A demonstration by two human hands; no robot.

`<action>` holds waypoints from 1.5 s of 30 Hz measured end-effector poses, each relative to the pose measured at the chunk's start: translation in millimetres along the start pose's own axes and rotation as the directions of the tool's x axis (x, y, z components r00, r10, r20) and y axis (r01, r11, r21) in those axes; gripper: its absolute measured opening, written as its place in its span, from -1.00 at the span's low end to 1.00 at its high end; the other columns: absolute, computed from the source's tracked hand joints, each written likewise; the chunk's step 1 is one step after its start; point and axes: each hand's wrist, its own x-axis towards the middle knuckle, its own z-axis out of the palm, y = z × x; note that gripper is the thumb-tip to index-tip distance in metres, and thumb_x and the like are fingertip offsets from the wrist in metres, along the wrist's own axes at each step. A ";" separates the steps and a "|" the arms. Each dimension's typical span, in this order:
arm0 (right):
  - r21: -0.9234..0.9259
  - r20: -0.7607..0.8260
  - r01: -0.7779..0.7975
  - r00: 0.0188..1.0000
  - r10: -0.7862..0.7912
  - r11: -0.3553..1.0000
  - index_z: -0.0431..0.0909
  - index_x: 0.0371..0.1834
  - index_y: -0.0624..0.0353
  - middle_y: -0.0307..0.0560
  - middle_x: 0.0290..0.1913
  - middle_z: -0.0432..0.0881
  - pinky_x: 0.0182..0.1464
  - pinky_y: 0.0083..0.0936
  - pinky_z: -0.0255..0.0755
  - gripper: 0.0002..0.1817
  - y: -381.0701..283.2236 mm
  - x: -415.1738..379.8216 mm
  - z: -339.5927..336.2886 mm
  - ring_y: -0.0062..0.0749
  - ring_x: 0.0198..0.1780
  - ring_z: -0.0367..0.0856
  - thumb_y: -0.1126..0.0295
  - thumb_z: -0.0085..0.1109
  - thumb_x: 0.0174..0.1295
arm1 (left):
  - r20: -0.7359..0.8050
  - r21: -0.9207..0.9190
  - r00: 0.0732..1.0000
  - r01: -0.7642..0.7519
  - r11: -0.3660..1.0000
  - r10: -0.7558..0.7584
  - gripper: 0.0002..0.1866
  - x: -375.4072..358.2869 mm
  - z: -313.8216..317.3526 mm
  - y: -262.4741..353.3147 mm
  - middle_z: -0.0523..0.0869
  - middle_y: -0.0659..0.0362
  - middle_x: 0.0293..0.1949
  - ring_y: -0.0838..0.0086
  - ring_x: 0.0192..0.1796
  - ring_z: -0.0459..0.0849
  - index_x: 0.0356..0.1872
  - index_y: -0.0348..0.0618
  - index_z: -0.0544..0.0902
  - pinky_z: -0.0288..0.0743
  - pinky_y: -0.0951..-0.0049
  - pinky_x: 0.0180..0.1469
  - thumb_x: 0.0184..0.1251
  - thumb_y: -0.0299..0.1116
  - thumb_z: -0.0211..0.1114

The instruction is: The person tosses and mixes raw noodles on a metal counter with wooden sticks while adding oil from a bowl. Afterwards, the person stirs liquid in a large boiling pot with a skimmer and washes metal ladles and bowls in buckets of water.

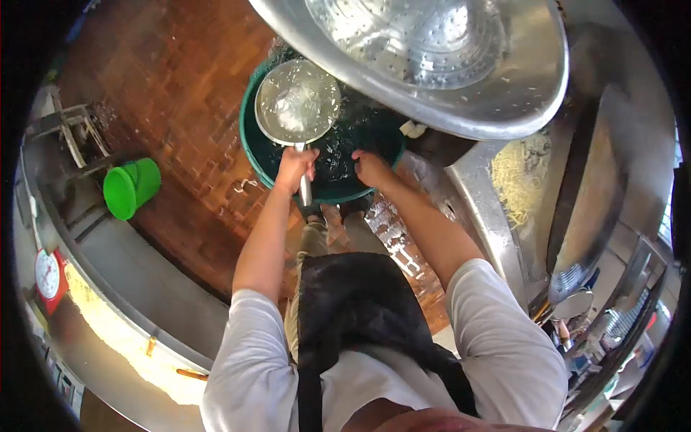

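Observation:
My left hand (294,167) grips the handle of a round metal strainer ladle (298,102), whose bowl is held over a dark green tub (252,147) of water on the floor. My right hand (373,168) rests on the tub's near rim, its fingers curled over the edge. Water is splashing around the strainer. A large perforated metal colander basin (432,57) sits above the tub and hides its far side.
A bright green bucket (132,187) lies on the wet brick floor at the left. A steel counter (122,288) with a red scale (49,277) runs along the left. A steel table (489,209) with yellow noodles (517,180) stands at the right.

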 end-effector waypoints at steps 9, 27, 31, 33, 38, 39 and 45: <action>0.194 -0.304 0.512 0.843 -0.445 0.837 0.58 -0.18 0.13 0.05 -0.24 0.61 -0.10 -0.18 0.52 -0.83 -255.3 -4.5 -147.5 0.02 -0.15 0.61 0.49 0.06 0.19 | -0.134 0.047 0.980 -0.140 0.989 0.145 -0.76 -199.5 -10.0 166.4 0.44 0.29 -0.58 0.61 -0.72 0.38 -0.19 -0.23 0.42 0.32 0.56 -0.71 0.17 -0.52 0.29; -0.536 -0.034 0.107 0.988 -0.148 0.837 0.74 -0.19 0.03 -0.07 -0.12 0.75 0.00 -0.33 0.55 -0.67 -255.7 102.7 -255.8 -0.16 -0.07 0.72 0.11 0.15 0.11 | 0.002 0.828 0.883 -0.265 0.495 0.470 -0.62 -244.5 106.2 322.1 0.64 -0.02 -0.48 0.39 -0.63 0.61 -0.14 -0.44 0.46 0.47 0.37 -0.57 0.17 -0.38 0.38; -0.270 -0.023 -0.182 0.983 0.182 0.945 0.66 0.05 0.01 -0.06 0.07 0.68 0.18 -0.25 0.46 -0.55 -195.8 125.0 -226.5 -0.15 0.13 0.63 0.09 0.09 0.15 | 0.131 0.933 0.852 -0.280 0.228 0.507 -0.53 -212.5 148.0 313.0 0.68 -0.31 -0.22 -0.12 -0.12 0.70 -0.08 -0.46 0.47 0.55 0.10 -0.07 0.14 -0.29 0.41; -0.202 0.094 -0.365 0.916 0.389 0.909 0.59 0.17 0.08 -0.02 0.21 0.59 0.25 -0.22 0.42 -0.49 -220.6 60.9 -281.5 -0.13 0.24 0.55 0.12 0.04 0.19 | 0.177 0.947 0.853 -0.284 0.152 0.492 -0.50 -202.6 176.3 302.5 0.67 -0.31 -0.18 -0.15 -0.03 0.64 -0.07 -0.46 0.49 0.51 0.08 0.02 0.13 -0.25 0.42; -0.394 0.273 -0.093 0.938 0.213 0.914 0.61 0.14 0.04 -0.03 0.18 0.61 0.15 -0.20 0.45 -0.52 -103.2 30.5 -315.2 -0.12 0.16 0.59 0.09 -0.05 0.25 | 0.415 0.897 0.802 -0.440 -0.045 0.429 -0.51 -174.2 262.5 274.1 0.68 -0.32 -0.21 -0.15 -0.07 0.67 -0.11 -0.48 0.47 0.53 0.03 0.01 0.13 -0.24 0.40; -0.465 0.202 -0.026 0.970 0.135 0.885 0.63 0.08 0.10 0.02 0.09 0.65 0.13 -0.21 0.46 -0.50 -15.7 50.2 -299.1 -0.10 0.10 0.60 0.03 -0.03 0.25 | 0.415 0.891 0.802 -0.453 -0.017 0.429 -0.57 -170.2 282.5 269.1 0.68 -0.31 -0.22 -0.15 -0.09 0.67 -0.11 -0.47 0.47 0.54 0.03 -0.01 0.15 -0.29 0.34; -0.859 -0.076 -0.185 0.968 0.240 0.477 0.59 0.09 0.03 -0.08 0.20 0.51 0.24 0.17 0.23 -0.60 -28.4 -23.6 -473.9 -0.19 0.29 0.41 0.12 0.01 0.28 | 0.401 0.876 0.736 -0.482 0.006 0.545 -0.72 -141.3 340.7 269.2 0.69 -0.26 -0.19 -0.11 -0.08 0.69 -0.09 -0.44 0.48 0.56 0.05 -0.01 0.30 -0.44 -0.01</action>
